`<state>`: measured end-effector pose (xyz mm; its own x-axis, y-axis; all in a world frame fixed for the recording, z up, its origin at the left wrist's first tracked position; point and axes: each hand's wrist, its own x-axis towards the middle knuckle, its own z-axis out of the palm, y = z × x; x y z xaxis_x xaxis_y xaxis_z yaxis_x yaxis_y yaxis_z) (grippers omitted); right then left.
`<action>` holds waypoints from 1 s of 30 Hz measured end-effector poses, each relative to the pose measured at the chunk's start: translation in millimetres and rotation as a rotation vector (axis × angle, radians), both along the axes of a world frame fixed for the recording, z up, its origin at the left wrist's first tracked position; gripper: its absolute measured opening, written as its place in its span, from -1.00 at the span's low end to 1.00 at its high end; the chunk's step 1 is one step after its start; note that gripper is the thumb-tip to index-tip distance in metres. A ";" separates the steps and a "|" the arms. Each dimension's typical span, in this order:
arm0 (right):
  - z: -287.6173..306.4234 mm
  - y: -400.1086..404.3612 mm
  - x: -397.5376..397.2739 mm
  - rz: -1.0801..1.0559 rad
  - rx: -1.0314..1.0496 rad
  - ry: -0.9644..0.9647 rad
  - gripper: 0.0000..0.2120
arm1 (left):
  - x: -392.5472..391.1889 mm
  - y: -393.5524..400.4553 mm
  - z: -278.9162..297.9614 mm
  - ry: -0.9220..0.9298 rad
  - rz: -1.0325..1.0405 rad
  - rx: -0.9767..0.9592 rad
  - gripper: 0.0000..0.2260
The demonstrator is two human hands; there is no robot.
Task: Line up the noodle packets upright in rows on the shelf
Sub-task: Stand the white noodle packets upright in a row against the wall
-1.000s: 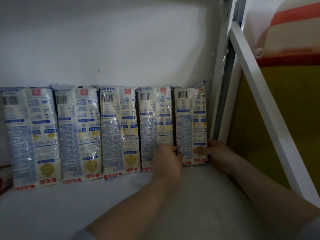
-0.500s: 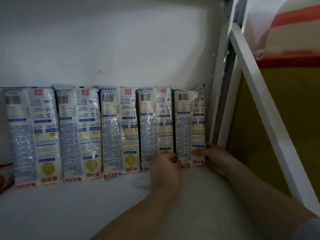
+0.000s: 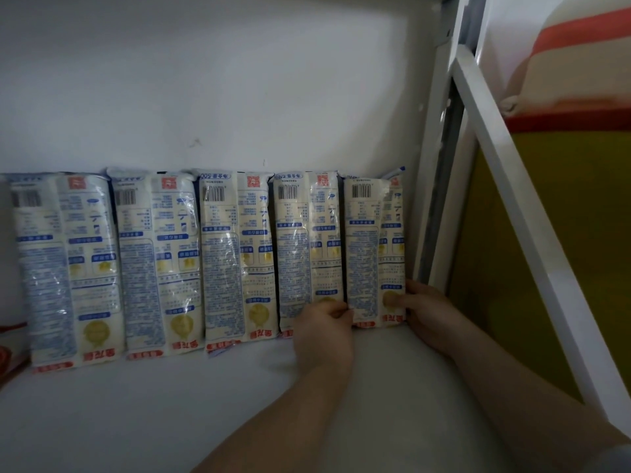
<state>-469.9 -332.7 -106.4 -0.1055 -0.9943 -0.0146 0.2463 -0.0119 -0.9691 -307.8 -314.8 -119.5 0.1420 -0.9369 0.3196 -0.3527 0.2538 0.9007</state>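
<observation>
Nearest: two bare forearms reach in over the white shelf (image 3: 143,411), which is bare in front. Sloping white frame bar (image 3: 532,240) on the R side, yellow panel (image 3: 532,268) behind it.

Left hand (image 3: 322,331): fingers curled, pinching the lower L edge of the rightmost noodle packet (image 3: 367,247), right at the seam w/ its neighbour, the fourth packet (image 3: 304,247). Knuckles cover that neighbour's bottom corner.

Right hand (image 3: 428,314): thumb pressed flat on the packet's front near the gold seal, fingers wrapped round its R edge. So both hands grip the same packet low down, one per side.

Further back: five packets in one row, standing on end, leaning on the white back wall (image 3: 211,90), print upside down, barcodes on top. Sides touch or nearly. Far-left packet (image 3: 65,268) is part cut off by frame edge. Rightmost sits just beside the shelf upright (image 3: 433,186); top corner flap pokes toward it.

Step, my read: squaring up the last packet at the R end of row. Next prob. calls for nudging its base flush w/ neighbour, then easing both hands off w/o tipping it. Soft wrapper, may slump. Front of shelf is free for a 2nd row.
</observation>
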 end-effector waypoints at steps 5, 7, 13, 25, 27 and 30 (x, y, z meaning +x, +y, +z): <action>-1.7 0.2 2.4 -0.037 -0.011 0.002 -0.70 | -0.8 -1.6 0.8 0.065 0.012 0.036 -0.86; -1.5 -0.3 1.5 -0.046 0.002 -0.030 -0.66 | -0.8 -1.8 0.8 0.070 0.011 0.043 -0.86; -2.3 -2.8 -1.4 -0.068 0.034 -0.073 -0.61 | -0.1 -1.9 -0.4 0.040 0.010 0.027 -0.86; 1.9 -0.1 4.8 -0.143 0.030 0.044 -0.67 | -1.8 0.3 -0.8 -0.009 0.025 0.011 -0.85; 0.3 -2.2 6.3 -0.184 0.030 0.095 -0.69 | -2.3 1.1 -0.7 -0.010 0.018 0.014 -0.85; -3.3 -6.6 8.2 -0.258 0.044 0.174 -0.76 | -1.8 1.2 -0.3 0.020 0.015 0.014 -0.86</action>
